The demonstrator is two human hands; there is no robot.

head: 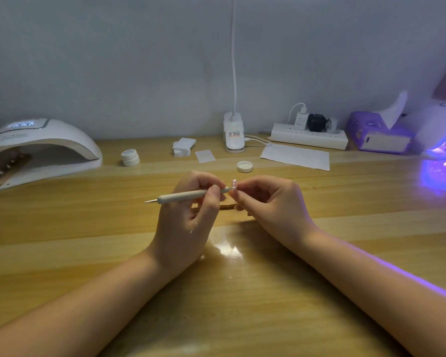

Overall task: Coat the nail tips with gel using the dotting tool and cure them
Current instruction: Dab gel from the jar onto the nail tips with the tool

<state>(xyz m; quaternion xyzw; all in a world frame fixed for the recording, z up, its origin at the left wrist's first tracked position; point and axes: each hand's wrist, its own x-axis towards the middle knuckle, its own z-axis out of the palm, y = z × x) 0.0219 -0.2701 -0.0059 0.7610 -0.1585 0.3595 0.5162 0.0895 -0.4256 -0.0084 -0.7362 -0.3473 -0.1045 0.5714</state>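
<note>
Wooden counter (pixel 242 292) beneath both grips | white curing lamp (pixel 36 148) well left of left grip | left grip (pixel 188 215) pinching dotting tool (pixel 188 195) | right grip (pixel 268 202) pinching nail tip (pixel 234 183), touching tool's end

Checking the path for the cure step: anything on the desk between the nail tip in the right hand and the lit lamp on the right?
Nothing visible blocks it. The right hand pinches the nail tip above the desk, and the wood between it and the lit lamp is bare. The white cap and paper sheet lie farther back, off that line.
</note>
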